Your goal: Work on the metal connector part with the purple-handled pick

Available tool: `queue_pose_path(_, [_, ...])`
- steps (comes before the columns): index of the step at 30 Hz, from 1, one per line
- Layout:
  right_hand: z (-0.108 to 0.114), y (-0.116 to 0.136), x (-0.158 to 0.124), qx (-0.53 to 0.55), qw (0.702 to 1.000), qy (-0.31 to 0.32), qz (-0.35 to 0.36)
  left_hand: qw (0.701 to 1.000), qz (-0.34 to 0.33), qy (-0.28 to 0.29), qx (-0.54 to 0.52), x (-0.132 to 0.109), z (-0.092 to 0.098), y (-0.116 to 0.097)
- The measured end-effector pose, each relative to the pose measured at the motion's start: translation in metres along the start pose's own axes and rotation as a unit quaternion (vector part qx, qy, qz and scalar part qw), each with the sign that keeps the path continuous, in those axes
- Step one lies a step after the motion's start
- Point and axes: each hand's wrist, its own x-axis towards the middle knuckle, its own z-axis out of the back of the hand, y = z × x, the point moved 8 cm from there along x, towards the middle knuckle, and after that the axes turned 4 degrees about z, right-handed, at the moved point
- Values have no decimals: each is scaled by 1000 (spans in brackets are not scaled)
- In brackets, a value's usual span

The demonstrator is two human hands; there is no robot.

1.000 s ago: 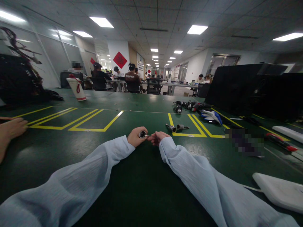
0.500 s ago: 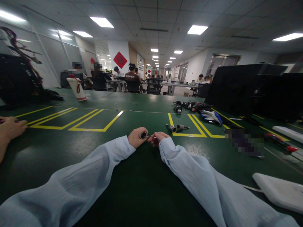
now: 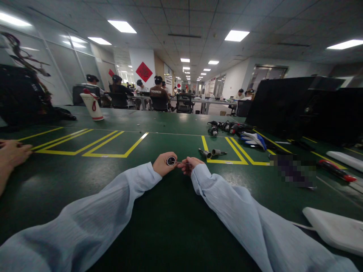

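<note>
**A:** Item one?

**B:** Round metal part (image 3: 170,161), small, with a dark open face ringed in bright metal. It is held just above the table (image 3: 170,226), about midway between the left and right edges and well in from the near edge. The left hand (image 3: 162,165) has it, the grip closed around its body with the open end facing right.

**A:** Item two?

**B:** Thin rod (image 3: 181,163), metal and straight. The right hand (image 3: 189,165) holds it in a narrow pinch at its right end, and its tip meets the face of the round part. Whether the tip goes inside is too small to tell.

**A:** Handling notes?

**B:** Judged only. The part looks rigid and light, with a smooth shell that is probably slick, so it is best taken around the barrel with the open face left clear. The rod looks stiff but slender and likely bends under side load. It is best held near the back end and kept in line with the part.

**A:** Other stock on the table?

**B:** Two similar metal pieces (image 3: 211,152) beside a yellow line, just beyond the right hand. Farther back are a cluster of dark parts (image 3: 224,126) and white-and-blue gloves (image 3: 253,139). A red-and-black screwdriver (image 3: 336,170) lies toward the right edge, and a white flat pad (image 3: 334,228) near the right corner. A white cup (image 3: 92,106) stands far back on the left. Another person's hand (image 3: 13,154) rests at the left edge.
</note>
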Motion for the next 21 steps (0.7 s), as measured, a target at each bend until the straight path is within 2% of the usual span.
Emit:
queue_pose_path(13, [15, 3, 2, 15, 998, -55, -3, 1000, 18, -23, 1, -1, 4, 0])
queue_pose_path(21, [22, -1, 6, 75, 995, -66, -23, 1000, 20, -7, 8, -1, 5, -2])
